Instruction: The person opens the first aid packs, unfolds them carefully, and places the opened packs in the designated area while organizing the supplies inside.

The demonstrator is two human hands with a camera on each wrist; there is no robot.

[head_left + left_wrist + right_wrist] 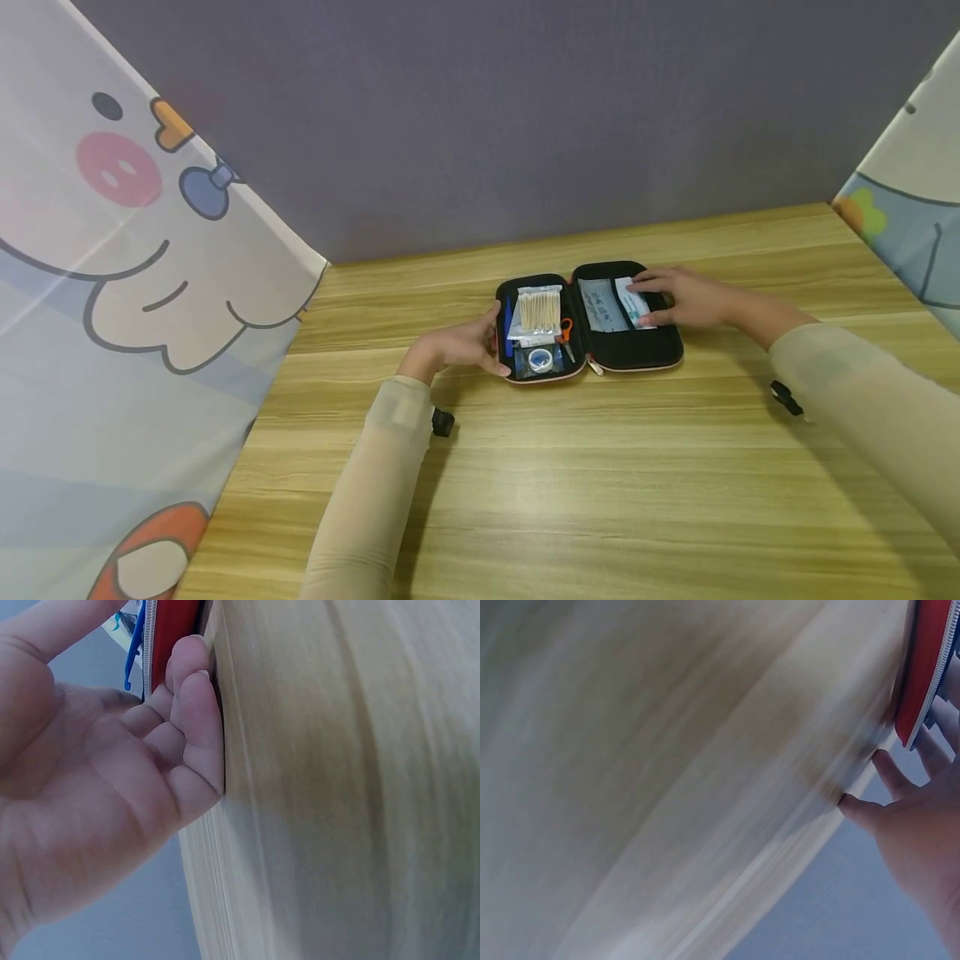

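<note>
A small zippered case (pixel 630 354) with a black lining lies unfolded on the table. Its left half holds a bag of cotton swabs (pixel 540 311), orange-handled scissors (pixel 567 331), a tape roll (pixel 540 360) and a slim blue tool (pixel 508 323). My left hand (pixel 465 343) grips this half's outer edge, thumb at the near corner, fingers curled against the red side (pixel 174 637). Over the right half, my right hand (pixel 693 298) touches a white printed packet (pixel 632 302) with spread fingers and thumb. Beside that packet sits a paler flat packet (pixel 602 304).
The case stands on a wood-grain table (pixel 600 483), toward its back edge. Behind rises a grey-purple panel (pixel 525 125). A cartoon-printed cloth (pixel 172 275) hangs at the left, with another printed cloth (pixel 907 225) at the right. A white zipper pull (pixel 596 367) sticks out at the case's front.
</note>
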